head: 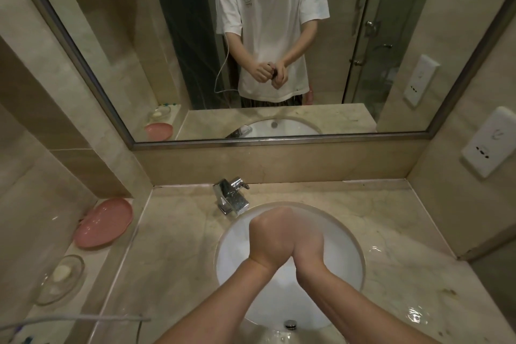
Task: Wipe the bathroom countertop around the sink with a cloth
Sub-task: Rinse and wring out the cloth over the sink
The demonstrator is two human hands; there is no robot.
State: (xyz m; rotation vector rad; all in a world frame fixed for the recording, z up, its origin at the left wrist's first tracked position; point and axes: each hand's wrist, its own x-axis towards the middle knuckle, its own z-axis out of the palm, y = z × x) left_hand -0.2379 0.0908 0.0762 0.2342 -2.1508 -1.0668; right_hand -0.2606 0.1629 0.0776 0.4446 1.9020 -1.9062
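Together, both hands (284, 234) above sink (346, 234).

Both forearms reach forward and converge; the left hand (269, 234) and right hand (305, 237) press together, fingers curled closed.

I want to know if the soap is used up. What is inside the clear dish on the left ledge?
The clear dish holds one pale, rounded bar of soap, well short of filling it. Whether water has pooled under the soap is hidden.
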